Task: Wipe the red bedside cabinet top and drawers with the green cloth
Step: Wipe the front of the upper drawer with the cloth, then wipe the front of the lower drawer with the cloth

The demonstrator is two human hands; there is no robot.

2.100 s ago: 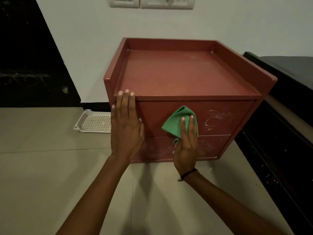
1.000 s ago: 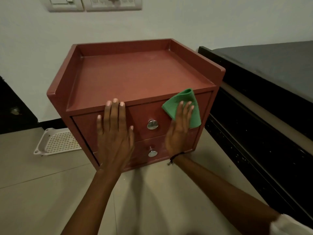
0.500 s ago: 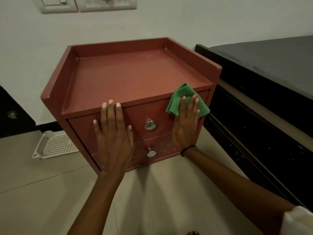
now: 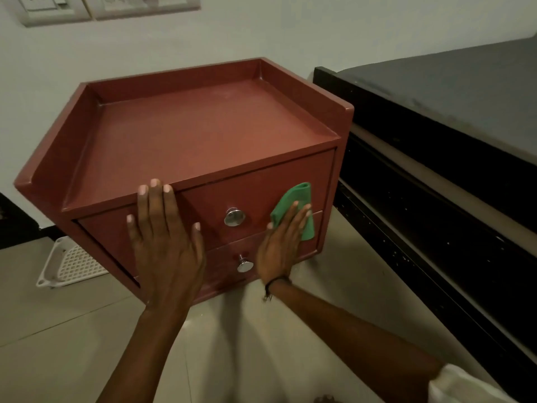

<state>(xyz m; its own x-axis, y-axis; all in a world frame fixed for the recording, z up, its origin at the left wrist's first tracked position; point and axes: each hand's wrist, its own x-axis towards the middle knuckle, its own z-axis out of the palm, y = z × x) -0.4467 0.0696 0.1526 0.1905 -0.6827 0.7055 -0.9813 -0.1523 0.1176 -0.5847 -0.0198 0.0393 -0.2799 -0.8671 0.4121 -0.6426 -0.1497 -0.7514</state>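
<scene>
Right grip (image 4: 279,248) lies flat with straight fingers and presses the green cloth (image 4: 294,203) on the right part of the upper drawer (image 4: 255,193) of the red bedside cabinet (image 4: 203,135). Left grip (image 4: 165,245), released with fingers spread, rests flat on the cabinet front and holds nothing, its fingertips at the top edge.

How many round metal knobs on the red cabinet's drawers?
2: a round silver metal knob on the upper drawer, a second knob on the lower drawer below it. The left hand hides part of both fronts.
</scene>
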